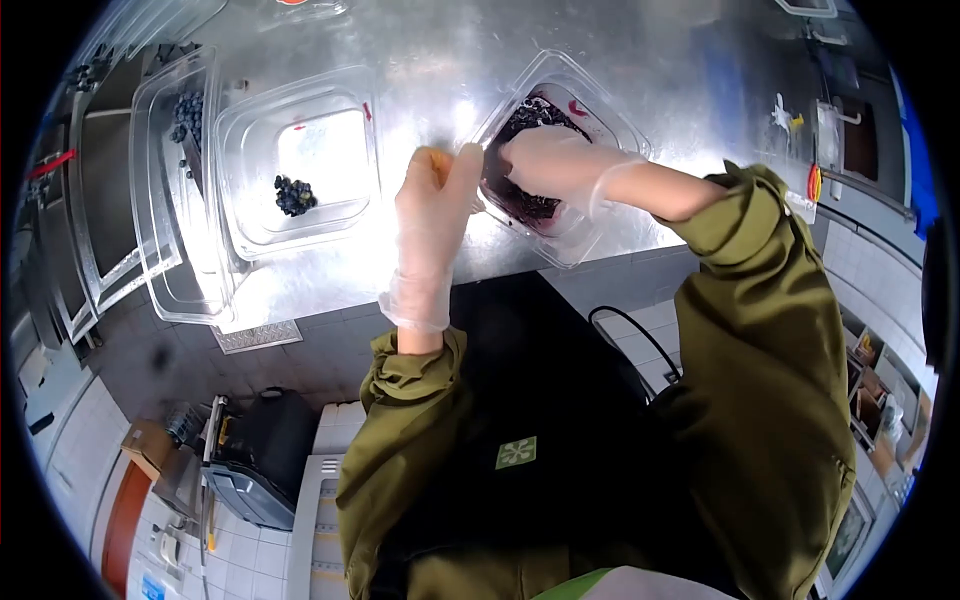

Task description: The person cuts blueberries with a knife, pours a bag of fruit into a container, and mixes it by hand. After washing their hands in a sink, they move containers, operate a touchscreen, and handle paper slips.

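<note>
While the left hand is curled, the right hand is inside the tub.
Near tabletop's front edge; likely light, flexible; hold by rim. Pinched contents, both hands: cannot tell.

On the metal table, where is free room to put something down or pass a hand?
The metal table looks bare between the middle tub and right tub, beyond the left hand, and also to the right of the right tub. It is crowded where the left tub meets the middle one, and inside the right tub, around the right hand.
</note>
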Available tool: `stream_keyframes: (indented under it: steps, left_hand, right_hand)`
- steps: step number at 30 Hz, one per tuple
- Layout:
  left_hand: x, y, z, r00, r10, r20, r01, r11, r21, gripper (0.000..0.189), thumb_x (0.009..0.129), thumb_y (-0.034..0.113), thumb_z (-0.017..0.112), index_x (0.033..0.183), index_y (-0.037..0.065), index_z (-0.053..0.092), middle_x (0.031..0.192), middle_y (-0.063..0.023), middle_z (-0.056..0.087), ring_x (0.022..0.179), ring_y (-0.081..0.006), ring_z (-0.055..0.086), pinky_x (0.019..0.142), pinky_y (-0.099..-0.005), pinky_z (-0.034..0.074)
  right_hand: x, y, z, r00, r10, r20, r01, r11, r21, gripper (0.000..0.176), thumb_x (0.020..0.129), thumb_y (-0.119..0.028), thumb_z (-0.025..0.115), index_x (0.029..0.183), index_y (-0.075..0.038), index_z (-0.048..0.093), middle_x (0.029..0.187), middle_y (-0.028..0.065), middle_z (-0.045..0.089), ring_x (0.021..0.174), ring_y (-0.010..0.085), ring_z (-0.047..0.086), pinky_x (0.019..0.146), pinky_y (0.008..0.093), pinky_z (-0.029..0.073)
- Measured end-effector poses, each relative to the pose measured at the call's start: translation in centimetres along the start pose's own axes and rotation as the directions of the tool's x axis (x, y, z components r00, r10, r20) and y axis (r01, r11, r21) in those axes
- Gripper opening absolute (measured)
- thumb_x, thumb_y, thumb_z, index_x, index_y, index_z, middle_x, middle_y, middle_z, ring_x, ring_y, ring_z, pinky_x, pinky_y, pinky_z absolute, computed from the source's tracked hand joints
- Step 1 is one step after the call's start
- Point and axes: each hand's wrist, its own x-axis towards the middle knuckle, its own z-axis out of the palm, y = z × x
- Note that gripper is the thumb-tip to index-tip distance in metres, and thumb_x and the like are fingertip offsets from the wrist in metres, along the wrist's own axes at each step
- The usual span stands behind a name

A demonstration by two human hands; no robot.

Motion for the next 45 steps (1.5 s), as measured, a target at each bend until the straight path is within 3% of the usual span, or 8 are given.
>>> stream_keyframes:
  steps: [2,8,11,23,34,37,42,45]
  left_hand:
    - [-1.0,-1.2,-0.2,1.000,-0.012,0.016,0.013,0.999,-0.047,0.027,0.085,0.023,0.058,0.073,0.002,0.046,0.059,-0.0028,0.053,0.052,-0.0073,0.050,0.051,-0.0198,0.043]
    - [-6.3,-3.8,1.4,0.991,-0.081,0.108,0.106,0.964,-0.244,0.029,0.092,0.027,0.047,0.082,0.000,0.046,0.069,-0.0083,0.058,0.066,-0.0153,0.061,0.065,-0.0251,0.051]
    - [-8.1,-4.4,2.5,0.985,-0.117,0.129,0.156,0.926,-0.344,0.018,0.094,0.017,0.043,0.081,0.004,0.042,0.076,-0.0070,0.059,0.076,-0.0136,0.060,0.074,-0.0269,0.049]
    - [-9.5,-5.4,4.0,0.993,-0.065,0.097,0.101,0.897,-0.431,0.014,0.094,0.014,0.041,0.086,0.003,0.043,0.083,-0.0053,0.056,0.084,-0.0137,0.058,0.081,-0.0281,0.046]
    - [-10.1,-6.0,5.1,0.998,-0.042,0.054,0.065,0.821,-0.567,0.014,0.095,0.014,0.040,0.088,0.002,0.043,0.088,-0.0071,0.056,0.089,-0.0165,0.058,0.086,-0.0311,0.046]
    - [-9.7,-5.8,5.0,0.994,-0.081,0.068,0.106,0.812,-0.573,0.016,0.094,0.018,0.043,0.087,0.003,0.043,0.086,-0.0058,0.057,0.088,-0.0148,0.058,0.084,-0.0295,0.046]
    - [-9.3,-5.3,3.6,0.977,-0.170,0.125,0.209,0.869,-0.448,0.027,0.091,0.032,0.049,0.088,0.006,0.047,0.085,-0.0057,0.059,0.085,-0.0137,0.059,0.082,-0.0299,0.045]
    - [-9.2,-4.5,2.7,0.984,-0.107,0.141,0.154,0.908,-0.389,0.022,0.091,0.027,0.048,0.087,0.006,0.048,0.085,-0.0022,0.058,0.082,-0.0091,0.053,0.078,-0.0247,0.041]
  right_hand:
    - [0.2,0.5,0.7,0.987,0.003,-0.160,0.006,0.998,0.056,0.025,0.078,-0.018,0.054,0.096,-0.003,0.063,0.093,0.0177,0.062,0.091,0.0326,0.060,0.078,0.0410,0.047]
    - [1.2,1.6,1.7,1.000,-0.004,-0.004,0.004,0.996,-0.092,0.027,0.080,-0.021,0.050,0.097,-0.005,0.063,0.100,0.0161,0.061,0.094,0.0314,0.059,0.081,0.0404,0.047]
    - [1.3,1.9,0.2,0.976,0.057,-0.209,-0.049,0.998,0.043,0.029,0.083,-0.022,0.048,0.102,-0.003,0.059,0.097,0.0170,0.061,0.092,0.0339,0.058,0.079,0.0402,0.046]
    - [1.8,3.2,1.1,0.980,0.146,-0.138,-0.138,0.988,0.064,0.024,0.081,-0.016,0.047,0.096,-0.002,0.060,0.095,0.0192,0.061,0.091,0.0354,0.058,0.079,0.0410,0.046]
    - [0.0,2.7,2.6,0.993,-0.041,-0.114,0.045,0.998,0.034,0.023,0.076,-0.012,0.046,0.083,-0.001,0.065,0.085,0.0217,0.062,0.083,0.0361,0.060,0.073,0.0431,0.046]
    - [-1.6,3.2,1.3,0.991,-0.105,-0.082,0.119,0.975,0.189,0.028,0.076,-0.013,0.045,0.095,0.000,0.062,0.088,0.0212,0.062,0.090,0.0319,0.058,0.080,0.0376,0.045]
    - [-4.6,2.9,-0.3,0.978,-0.084,0.192,-0.124,0.505,0.854,0.040,0.080,-0.004,0.036,0.117,-0.004,0.051,0.105,0.0081,0.057,0.095,0.0172,0.055,0.085,0.0283,0.042]
    - [-5.4,4.0,-0.9,0.968,-0.180,0.174,-0.136,0.206,0.969,0.044,0.080,0.000,0.035,0.123,0.002,0.041,0.111,0.0081,0.051,0.107,0.0189,0.051,0.080,0.0255,0.046]
